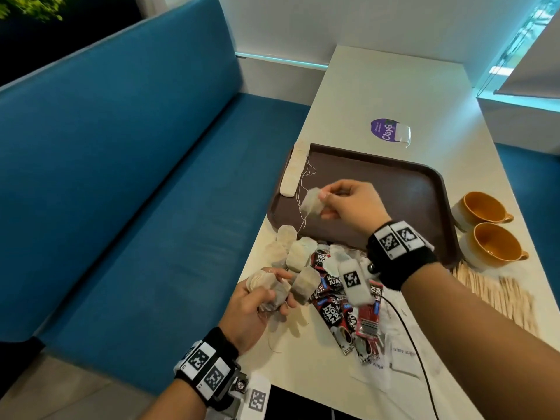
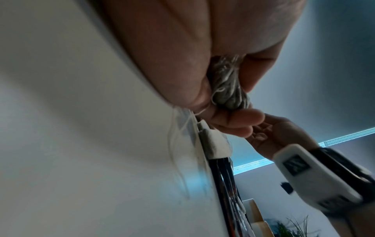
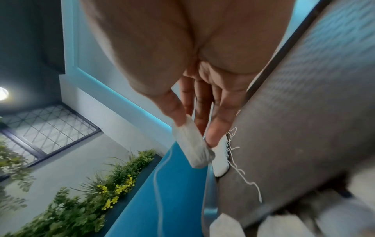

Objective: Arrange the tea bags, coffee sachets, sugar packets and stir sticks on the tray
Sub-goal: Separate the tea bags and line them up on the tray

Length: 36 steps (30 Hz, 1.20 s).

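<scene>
Left hand (image 1: 254, 301) grips crumpled pale tea bags (image 1: 274, 287), strings tangled.

tray (image 1: 418, 183): near edge hidden under right hand (image 1: 348, 207) and wristband
stir sticks (image 1: 497, 295): motion-blurred, count unreadable
sugar packets (image 1: 403, 359): print too small to read
left hand (image 2: 182, 56): cropped by top edge, wrist view

Two orange cups (image 1: 485, 209) side by side on white table (image 1: 378, 95); blue bench (image 1: 121, 177) alongside.
</scene>
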Tool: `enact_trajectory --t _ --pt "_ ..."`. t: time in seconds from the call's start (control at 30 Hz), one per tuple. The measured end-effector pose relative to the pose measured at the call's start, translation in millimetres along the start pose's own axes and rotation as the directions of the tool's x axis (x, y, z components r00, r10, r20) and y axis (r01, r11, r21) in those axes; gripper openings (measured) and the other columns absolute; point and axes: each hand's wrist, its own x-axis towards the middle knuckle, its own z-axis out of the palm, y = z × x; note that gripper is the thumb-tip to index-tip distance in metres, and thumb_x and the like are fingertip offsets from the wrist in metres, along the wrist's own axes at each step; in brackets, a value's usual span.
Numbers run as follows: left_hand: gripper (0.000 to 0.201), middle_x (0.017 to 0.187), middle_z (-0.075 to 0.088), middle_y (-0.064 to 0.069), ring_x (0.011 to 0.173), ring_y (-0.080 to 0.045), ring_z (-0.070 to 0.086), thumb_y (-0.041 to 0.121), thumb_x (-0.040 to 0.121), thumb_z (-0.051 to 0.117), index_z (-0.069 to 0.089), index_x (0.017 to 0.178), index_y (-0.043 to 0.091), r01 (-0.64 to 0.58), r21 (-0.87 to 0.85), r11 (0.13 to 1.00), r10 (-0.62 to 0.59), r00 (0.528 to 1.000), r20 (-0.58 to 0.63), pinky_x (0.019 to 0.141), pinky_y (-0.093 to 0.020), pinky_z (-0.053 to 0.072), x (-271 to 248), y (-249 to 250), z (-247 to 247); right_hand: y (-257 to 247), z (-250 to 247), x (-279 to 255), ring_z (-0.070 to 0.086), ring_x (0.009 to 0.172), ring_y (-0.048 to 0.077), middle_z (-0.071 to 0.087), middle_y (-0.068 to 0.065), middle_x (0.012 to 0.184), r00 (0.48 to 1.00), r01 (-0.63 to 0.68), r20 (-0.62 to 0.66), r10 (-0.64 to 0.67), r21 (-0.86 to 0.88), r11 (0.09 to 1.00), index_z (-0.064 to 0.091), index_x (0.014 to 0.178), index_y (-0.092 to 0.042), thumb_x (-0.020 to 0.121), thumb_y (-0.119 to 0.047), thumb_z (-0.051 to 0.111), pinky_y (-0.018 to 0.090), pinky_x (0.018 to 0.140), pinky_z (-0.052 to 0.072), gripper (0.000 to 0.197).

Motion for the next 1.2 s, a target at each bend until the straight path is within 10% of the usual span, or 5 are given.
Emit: enact_trajectory --t 0.3,0.43,0.87,1.2 --pt "0.028 0.077 0.060 -0.027 0.057 -0.024 0.052 0.001 0.086 0.058 0.064 0.113 0.004 0.041 0.004 0.999 -0.040 0.999 -0.029 0.054 -0.032 0.049 2.9 -3.5 -3.4 5.9 36.2 81.4 0.067 0.069 0.030 0.070 0.019 0.079 0.997 -0.003 0.070 0.010 -0.098 0.995 0.070 0.093 -0.006 0.097 -0.013 0.068 0.054 0.080 0.062 0.008" --pt "0.029 0.079 0.063 -0.027 0.061 -0.027 0.055 0.005 0.087 0.065 0.062 0.115 0.001 0.042 -0.002 0.999 -0.042 0.999 -0.022 0.055 -0.031 0.050 2.8 -5.1 -4.8 7.1 48.8 90.3 0.070 0.069 0.024 0.069 0.017 0.083 0.962 -0.098 0.233 0.139 -0.178 0.979 0.069 0.100 -0.003 0.096 -0.013 0.069 0.042 0.072 0.062 0.011" --pt "0.032 0.089 0.068 -0.023 0.074 -0.028 0.065 0.010 0.084 0.072 0.066 0.115 0.009 0.020 -0.008 1.000 -0.020 1.000 0.011 0.060 -0.032 0.054 5.3 -4.1 -3.7 17.8 50.7 112.1 0.063 0.065 0.018 0.064 0.004 0.083 0.995 -0.006 0.097 0.038 -0.317 0.948 0.069 0.104 -0.016 0.086 -0.017 0.080 0.032 0.059 0.059 0.022" --pt "0.033 0.089 0.069 -0.027 0.070 -0.024 0.066 0.008 0.088 0.072 0.062 0.118 0.001 0.007 0.027 1.000 -0.007 1.000 -0.009 0.060 -0.029 0.055 3.6 -6.3 -5.6 19.6 57.1 117.8 0.062 0.086 0.016 0.064 0.000 0.102 0.971 0.100 0.235 0.046 -0.574 0.813 0.077 0.104 -0.027 0.075 -0.032 0.089 0.036 0.087 0.058 0.032"
